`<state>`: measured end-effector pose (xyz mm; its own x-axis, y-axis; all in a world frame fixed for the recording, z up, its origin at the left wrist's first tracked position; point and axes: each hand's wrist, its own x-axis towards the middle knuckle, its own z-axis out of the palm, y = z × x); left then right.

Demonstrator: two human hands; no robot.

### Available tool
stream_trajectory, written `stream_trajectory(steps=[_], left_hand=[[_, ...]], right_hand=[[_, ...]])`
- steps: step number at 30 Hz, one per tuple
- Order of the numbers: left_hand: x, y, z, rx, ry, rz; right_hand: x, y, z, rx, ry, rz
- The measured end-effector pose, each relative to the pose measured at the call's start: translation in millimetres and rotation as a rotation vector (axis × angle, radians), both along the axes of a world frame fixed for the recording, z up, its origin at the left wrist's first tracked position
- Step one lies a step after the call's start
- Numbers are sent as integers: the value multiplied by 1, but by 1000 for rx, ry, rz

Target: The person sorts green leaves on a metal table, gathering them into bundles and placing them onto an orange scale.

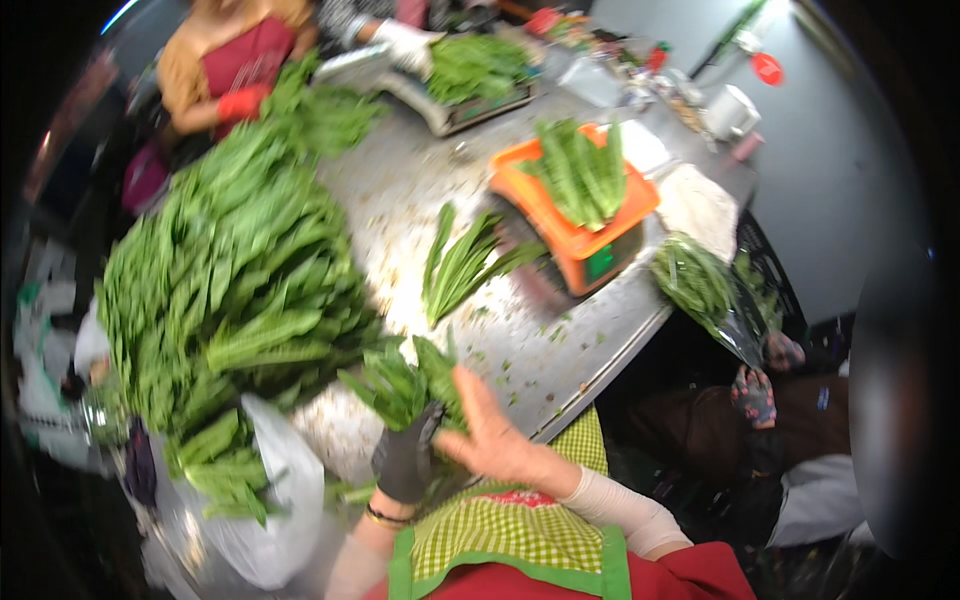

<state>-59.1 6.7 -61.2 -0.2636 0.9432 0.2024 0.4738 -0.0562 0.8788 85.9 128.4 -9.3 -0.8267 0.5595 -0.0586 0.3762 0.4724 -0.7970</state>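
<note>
My left hand (405, 459), in a black glove, grips a bunch of leafy greens (394, 382) in front of my apron. Beside it my bare right hand (495, 435) has thumb and fingers spread, its fingertips against or very near the leaves; contact is hard to tell. A few loose leafy stalks (457, 270) lie on the metal table (397, 180) beyond. Farther right, an orange-topped scale (577, 259) bears another bunch of greens (581, 172). To the left rises a large heap of long-leaved greens (232, 262).
At lower left, a clear plastic bag (289, 480) lies beside more greens (225, 465). A second scale (450, 116) with greens stands at the back, near co-workers' gloved hands. On the right, a person's patterned gloves (754, 394) hold bagged greens (694, 277) past the table edge.
</note>
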Motion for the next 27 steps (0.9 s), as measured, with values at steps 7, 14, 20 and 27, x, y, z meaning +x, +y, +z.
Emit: stream_trajectory(steps=[7, 14, 20, 27], left_hand=[[-10, 26, 10, -62, -599, -206], [-2, 24, 8, 74, -405, -137], [20, 68, 67, -116, -1069, -358], [-11, 64, 37, -131, -1183, 272]], right_hand=[[-7, -4, 31, 302, -65, 141], [4, 30, 57, 87, 70, 282], [31, 94, 56, 25, 321, 160], [77, 244, 101, -77, 645, -551]])
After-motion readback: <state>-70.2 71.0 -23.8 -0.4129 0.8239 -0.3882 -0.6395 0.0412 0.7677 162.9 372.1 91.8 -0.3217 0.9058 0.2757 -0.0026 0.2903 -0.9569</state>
